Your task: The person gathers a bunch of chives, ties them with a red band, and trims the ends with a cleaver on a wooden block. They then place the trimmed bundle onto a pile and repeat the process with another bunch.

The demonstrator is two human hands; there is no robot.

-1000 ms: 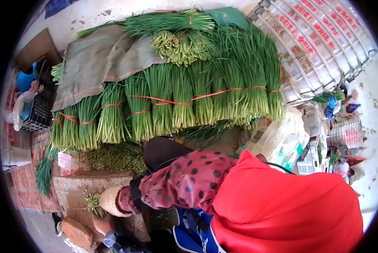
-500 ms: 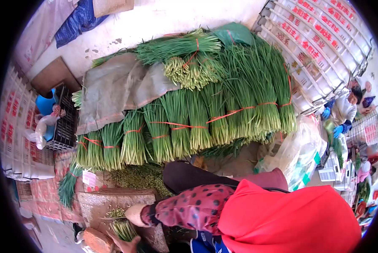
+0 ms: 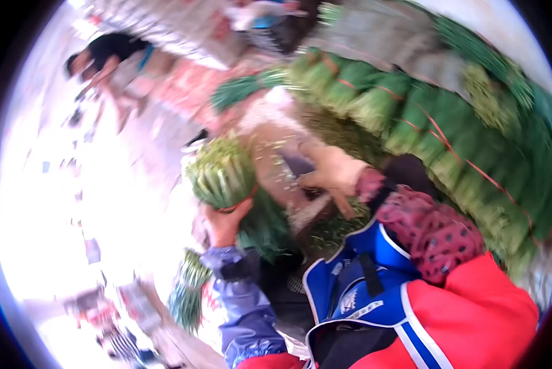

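Two hands at work among bundled green stalks, seen from above and partly blurred by motion. The left hand point(image 3: 225, 222) is clamped on a stalk bundle point(image 3: 222, 175) near its red band point(image 3: 244, 200); the pale ends stand above this hand, and the dark green leaves trail to its right. The right hand point(image 3: 332, 172), well apart from the left, has its fingers spread; a dark flat object point(image 3: 296, 162) lies just beside them, but blur conceals whether they grip it. Between the two hands, and extending above them, is a brown board point(image 3: 267, 138) strewn with short green bits. Below the left hand lies a smaller bundle point(image 3: 190, 292); above it, well apart, is a dark green bunch point(image 3: 234, 91). A heap of trimmings point(image 3: 347, 138) lies just above the right hand. Farther to that hand's right runs a row of banded bundles point(image 3: 433, 138), partly covered at the top by a grey cloth point(image 3: 380, 37). Far above and left of the left hand, another person point(image 3: 119, 52) bends forward.
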